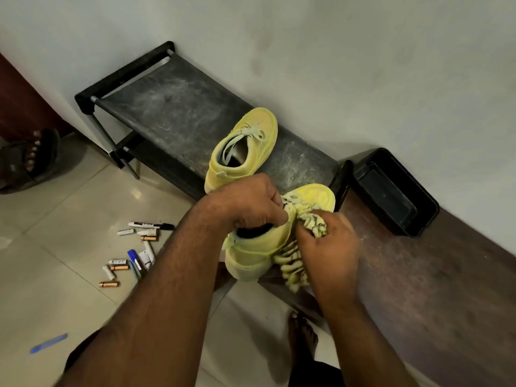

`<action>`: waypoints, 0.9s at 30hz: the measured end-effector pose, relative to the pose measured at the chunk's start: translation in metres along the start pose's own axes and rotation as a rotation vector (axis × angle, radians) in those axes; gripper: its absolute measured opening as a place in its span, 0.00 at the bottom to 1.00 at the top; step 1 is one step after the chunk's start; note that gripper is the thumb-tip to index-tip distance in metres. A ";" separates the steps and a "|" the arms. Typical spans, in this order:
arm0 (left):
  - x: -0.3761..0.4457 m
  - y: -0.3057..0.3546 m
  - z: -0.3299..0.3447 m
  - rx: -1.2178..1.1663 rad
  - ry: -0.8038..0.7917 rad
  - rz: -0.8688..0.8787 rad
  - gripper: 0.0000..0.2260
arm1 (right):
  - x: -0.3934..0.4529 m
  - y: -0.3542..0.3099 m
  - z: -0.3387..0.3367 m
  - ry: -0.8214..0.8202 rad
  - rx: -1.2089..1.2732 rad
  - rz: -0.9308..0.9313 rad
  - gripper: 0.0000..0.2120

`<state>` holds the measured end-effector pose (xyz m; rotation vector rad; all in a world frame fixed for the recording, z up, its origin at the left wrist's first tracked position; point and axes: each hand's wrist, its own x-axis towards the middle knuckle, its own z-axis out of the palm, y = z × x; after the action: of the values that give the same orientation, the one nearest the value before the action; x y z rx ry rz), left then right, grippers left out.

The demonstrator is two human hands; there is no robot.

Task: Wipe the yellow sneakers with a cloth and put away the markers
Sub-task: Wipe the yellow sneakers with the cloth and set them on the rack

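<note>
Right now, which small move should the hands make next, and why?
Probably rub the cloth along the side of the near sneaker: the right hand already presses it there, while the left hand grips the collar.

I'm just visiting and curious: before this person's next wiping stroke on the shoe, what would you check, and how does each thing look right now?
1. Near yellow sneaker held steady: ok, the left hand grips its collar.
2. Cloth in hand: ok, the right hand holds the yellow chenille cloth against the sneaker's side.
3. Second yellow sneaker within reach: ok, it sits on the black shoe rack.
4. Markers put away: not ok, the black marker and blue marker lie on the floor among batteries.
5. Black tray free for items: ok, looks empty.
6. Sneaker already clean: cannot tell.
</note>
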<state>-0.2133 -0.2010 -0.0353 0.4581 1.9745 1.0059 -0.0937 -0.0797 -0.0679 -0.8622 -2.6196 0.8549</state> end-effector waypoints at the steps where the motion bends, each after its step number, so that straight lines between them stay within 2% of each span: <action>1: 0.000 0.000 0.001 0.017 -0.015 0.004 0.09 | -0.005 -0.001 0.002 -0.014 0.078 0.053 0.13; 3: 0.001 -0.001 0.001 0.044 -0.038 0.000 0.06 | -0.008 -0.003 0.002 -0.027 0.207 0.148 0.12; 6: 0.001 0.000 0.005 0.032 -0.038 0.005 0.05 | 0.008 0.003 -0.003 0.011 0.283 0.275 0.02; 9: 0.003 0.002 0.008 0.014 -0.013 -0.002 0.06 | 0.016 0.003 -0.007 0.039 0.294 0.286 0.08; 14: 0.003 -0.001 0.002 0.042 -0.035 -0.011 0.04 | 0.002 -0.002 -0.011 -0.134 0.449 0.367 0.05; 18: 0.003 0.001 0.007 0.049 -0.018 -0.023 0.03 | 0.022 0.009 -0.017 0.028 0.381 0.429 0.10; 21: 0.004 0.002 0.008 0.040 -0.024 -0.023 0.03 | 0.009 -0.002 -0.014 -0.099 0.412 0.388 0.09; 23: 0.003 0.000 0.005 0.044 -0.029 -0.026 0.03 | -0.003 -0.010 -0.016 -0.238 0.576 0.407 0.05; 25: 0.003 -0.002 0.002 0.047 -0.031 -0.026 0.03 | -0.003 -0.012 -0.027 -0.335 0.794 0.527 0.02; 27: 0.002 -0.002 0.001 0.050 -0.026 -0.026 0.03 | 0.008 -0.005 -0.038 -0.284 0.878 0.633 0.04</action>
<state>-0.2139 -0.2002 -0.0383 0.4700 1.9814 0.9318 -0.0871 -0.0603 -0.0341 -1.3299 -1.7627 2.1748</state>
